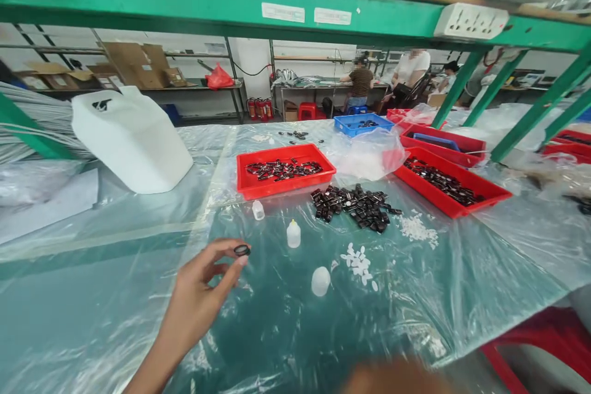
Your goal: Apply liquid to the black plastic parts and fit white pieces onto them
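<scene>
Small black ring-shaped part (242,250): dark and glossy with a pale centre, pinched between the thumb and fingertips of the left hand (203,286), held raised above the plastic-covered table, its flat face turned roughly upward. Its finer detail is too small to make out. It sits left of the small white dropper bottle (293,234), well apart from the loose pile of similar black parts (353,206) farther back.

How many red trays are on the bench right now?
4: one red tray centre, two stacked rightward, one at the far right edge. Plastic sheeting may hide more.
</scene>
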### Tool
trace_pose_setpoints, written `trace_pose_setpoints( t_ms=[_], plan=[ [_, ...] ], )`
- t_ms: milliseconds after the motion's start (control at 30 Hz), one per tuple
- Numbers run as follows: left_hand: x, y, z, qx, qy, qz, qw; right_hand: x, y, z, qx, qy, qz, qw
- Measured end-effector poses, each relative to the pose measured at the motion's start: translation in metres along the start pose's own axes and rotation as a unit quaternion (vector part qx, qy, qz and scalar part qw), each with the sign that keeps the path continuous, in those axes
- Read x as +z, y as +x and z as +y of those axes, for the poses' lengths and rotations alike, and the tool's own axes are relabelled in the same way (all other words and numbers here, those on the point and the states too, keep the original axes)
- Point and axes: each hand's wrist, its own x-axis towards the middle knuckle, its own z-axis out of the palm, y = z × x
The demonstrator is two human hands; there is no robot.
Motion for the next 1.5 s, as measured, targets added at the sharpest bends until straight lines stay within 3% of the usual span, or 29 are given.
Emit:
trace_pose_setpoints(
  t_ms=[67, 133, 233, 367, 500, 633, 867, 1000, 1133, 1300, 1333, 1400, 1467, 1500],
  plan=[
    [0.009, 0.008, 0.010, 0.013, -0.030, 0.022, 0.999, -0.025, 0.041, 0.039, 0.005, -0.001, 0.040, 0.999],
    [0.015, 0.027, 0.029, 0.043, -0.056, 0.039, 0.997, -0.035, 0.086, 0.080, 0.021, -0.011, 0.066, 0.998],
    [0.021, 0.061, 0.062, 0.112, -0.075, 0.091, 0.987, -0.021, 0.148, 0.127, 0.035, -0.042, 0.028, 0.998],
    [0.025, 0.089, 0.087, 0.201, -0.059, 0.181, 0.961, 0.005, 0.193, 0.143, -0.003, -0.065, -0.028, 0.997],
    [0.023, 0.090, 0.091, 0.256, -0.028, 0.228, 0.939, 0.002, 0.203, 0.141, -0.031, -0.046, -0.085, 0.995],
    [0.020, 0.087, 0.092, 0.253, -0.008, 0.216, 0.943, -0.005, 0.199, 0.148, -0.013, 0.016, -0.142, 0.990],
    [0.019, 0.090, 0.093, 0.236, -0.009, 0.197, 0.952, 0.004, 0.192, 0.169, -0.012, 0.127, -0.176, 0.976],
    [0.019, 0.085, 0.093, 0.220, -0.009, 0.176, 0.959, 0.004, 0.194, 0.163, -0.043, 0.163, -0.171, 0.971],
    [0.019, 0.081, 0.092, 0.205, 0.018, 0.163, 0.965, -0.026, 0.190, 0.129, -0.080, 0.169, -0.104, 0.977],
    [0.012, 0.079, 0.094, 0.244, 0.070, 0.132, 0.958, -0.092, 0.150, 0.064, -0.125, 0.064, 0.057, 0.988],
    [0.011, 0.079, 0.094, 0.249, 0.070, 0.124, 0.958, -0.102, 0.139, 0.054, -0.167, -0.043, 0.107, 0.979],
    [0.008, 0.078, 0.094, 0.250, 0.059, 0.112, 0.960, -0.116, 0.117, 0.041, -0.213, -0.203, 0.209, 0.933],
    [0.007, 0.077, 0.094, 0.247, 0.056, 0.100, 0.962, -0.121, 0.102, 0.037, -0.216, -0.299, 0.275, 0.888],
    [0.007, 0.076, 0.094, 0.246, 0.055, 0.096, 0.963, -0.120, 0.097, 0.037, -0.214, -0.312, 0.289, 0.879]
  ],
)
